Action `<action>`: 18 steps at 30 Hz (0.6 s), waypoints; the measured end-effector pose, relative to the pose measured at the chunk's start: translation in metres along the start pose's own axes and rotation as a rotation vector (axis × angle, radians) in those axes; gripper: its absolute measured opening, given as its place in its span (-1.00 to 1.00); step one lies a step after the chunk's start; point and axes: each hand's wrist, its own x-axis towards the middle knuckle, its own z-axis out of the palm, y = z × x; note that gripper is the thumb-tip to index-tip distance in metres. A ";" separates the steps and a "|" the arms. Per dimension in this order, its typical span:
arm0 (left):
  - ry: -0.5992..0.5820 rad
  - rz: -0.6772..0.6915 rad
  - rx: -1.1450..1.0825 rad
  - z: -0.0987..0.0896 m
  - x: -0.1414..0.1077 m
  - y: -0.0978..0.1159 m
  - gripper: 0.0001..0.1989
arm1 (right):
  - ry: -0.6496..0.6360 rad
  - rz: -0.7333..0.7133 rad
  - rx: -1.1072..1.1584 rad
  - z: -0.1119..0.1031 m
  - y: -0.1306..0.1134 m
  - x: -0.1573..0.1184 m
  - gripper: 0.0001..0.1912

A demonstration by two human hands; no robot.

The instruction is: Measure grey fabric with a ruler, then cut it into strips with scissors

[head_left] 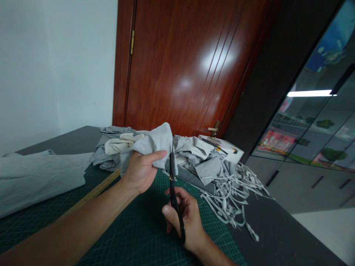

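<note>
My left hand [141, 168] pinches a piece of light grey fabric [159, 138] between thumb and fingers, holding it raised over the table. In my right hand [184, 212] is a pair of black-handled scissors [172, 184], its blades pointing up and away from me. The blades stand at the right edge of the fabric; whether they are cutting into it I cannot tell. Beneath both hands lies a green cutting mat [122, 225] with a grid. A wooden ruler [94, 192] rests on it, partly hidden by my left forearm.
Folded grey and cream cloth [119, 144] is piled behind my left hand. A larger pale grey cloth [41, 177] lies at the left. Fabric scraps and a tangle of thin strips [230, 195] spread to the right, before a white box [235, 149]. A wooden door [177, 66] stands behind.
</note>
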 end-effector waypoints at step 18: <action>-0.058 -0.050 0.044 0.000 -0.013 -0.020 -0.27 | -0.054 -0.098 0.109 -0.006 0.004 0.003 -0.43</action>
